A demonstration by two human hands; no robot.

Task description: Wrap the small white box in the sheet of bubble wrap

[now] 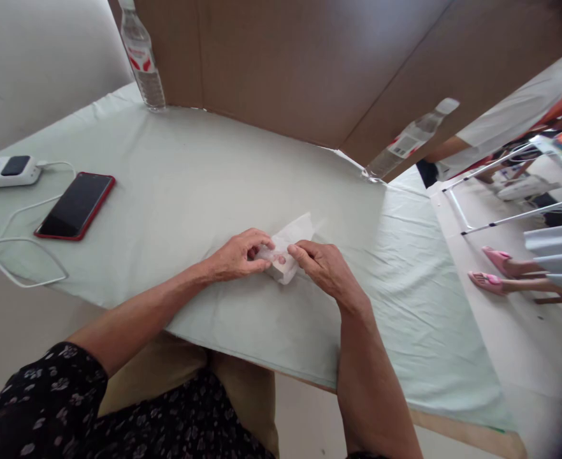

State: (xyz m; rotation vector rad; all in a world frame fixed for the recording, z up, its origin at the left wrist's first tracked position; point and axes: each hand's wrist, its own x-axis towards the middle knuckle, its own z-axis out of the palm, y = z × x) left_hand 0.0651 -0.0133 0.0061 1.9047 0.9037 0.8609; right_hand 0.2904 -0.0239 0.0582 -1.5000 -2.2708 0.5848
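Both my hands are on one small white plastic bag (288, 252), lying on the desk (190, 191) near its front edge, about midway along it. My left hand (236, 255) pinches the bag's left end between thumb and fingertips; my right hand (324, 264) presses down on its right side with fingers curled. The two hands sit close together, each clamped on the bag. Something pinkish shows through the plastic, too blurred to tell what.

I count two water bottles: one bottle (142, 57) upright at the far left corner, the second bottle (405, 143) by the far right; both stand against the cardboard wall (309, 64). Both look clear; I cannot tell how full they are. One phone (75, 205) with a red case lies face up to my left, and one white power strip (6, 171) sits beyond it, its cable (23, 255) looping over the left edge.

The pale green cloth covering the desk is bare between my hands and the cardboard. To the right, past the desk's edge, another person's two feet in pink sandals (494, 271) rest on the floor.
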